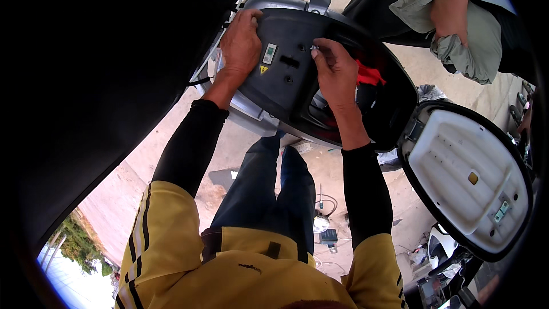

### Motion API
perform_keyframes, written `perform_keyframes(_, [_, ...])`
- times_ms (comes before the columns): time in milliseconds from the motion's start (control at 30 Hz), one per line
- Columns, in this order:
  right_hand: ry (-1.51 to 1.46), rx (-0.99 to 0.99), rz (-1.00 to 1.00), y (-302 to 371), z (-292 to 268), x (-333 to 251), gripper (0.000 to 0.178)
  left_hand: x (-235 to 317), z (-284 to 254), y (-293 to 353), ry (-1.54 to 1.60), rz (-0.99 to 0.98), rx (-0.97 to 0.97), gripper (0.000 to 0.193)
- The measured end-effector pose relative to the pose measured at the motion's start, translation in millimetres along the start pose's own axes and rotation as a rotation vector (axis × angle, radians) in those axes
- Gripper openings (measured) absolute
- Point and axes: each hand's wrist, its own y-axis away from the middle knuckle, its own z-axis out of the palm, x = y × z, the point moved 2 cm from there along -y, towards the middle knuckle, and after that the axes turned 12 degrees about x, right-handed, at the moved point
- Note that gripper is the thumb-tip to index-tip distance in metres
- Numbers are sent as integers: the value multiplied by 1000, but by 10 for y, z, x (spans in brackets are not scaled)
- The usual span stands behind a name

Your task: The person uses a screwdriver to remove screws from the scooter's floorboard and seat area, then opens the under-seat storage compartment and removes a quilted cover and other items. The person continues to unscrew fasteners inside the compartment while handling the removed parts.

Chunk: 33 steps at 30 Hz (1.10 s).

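A small metal piece (314,47) is pinched between the thumb and fingers of the right hand (337,74), over the right part of the black panel (280,31); most of it is covered by the fingertips, so its kind cannot be made out. Whether the panel is touched by the piece cannot be told. The left hand (239,43) is laid against the panel's left edge with its fingers bent; whether the edge is gripped cannot be told, since the fingertips are partly lost against the dark surface.

In the panel a dark slot (290,62) is seen, with its depth hidden in shadow. A pale label (269,54) and a yellow warning triangle (263,70) are stuck to the panel left of the slot.

Right of the panel, an open storage compartment (394,117) is partly covered by the right hand and wrist. A red cloth (370,73) is held in it, while other contents are blurred by shadow. Farther right of the panel, the seat (469,163) is swung open, its pale underside shown. Above and right of the panel, a grey-green cloth (477,46) is held by another person's hand (449,17); that person is cut off by the rim.
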Motion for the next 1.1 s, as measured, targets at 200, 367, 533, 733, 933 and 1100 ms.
perform_keyframes(200, [153, -169, -151, -184, 29, 23, 13, -11, 76, -2, 8, -56, -13, 17])
perform_keyframes(367, [276, -199, -366, -279, 93, -23, 10, -38, 73, 8, -6, -54, 0, 16])
perform_keyframes(533, [445, -293, -431, -311, 108, -70, 10, -26, 91, -9, -8, -84, -8, 16])
perform_keyframes(733, [618, -402, -546, -381, 180, -141, 5, -65, 106, 24, 6, -75, 20, 18])
perform_keyframes(933, [690, -399, -685, -382, 200, -180, 7, -101, 143, 41, -1, -70, 54, 17])
perform_keyframes(1100, [841, -528, -723, -477, 266, -156, 7, -103, 164, 48, -8, -72, 52, 16])
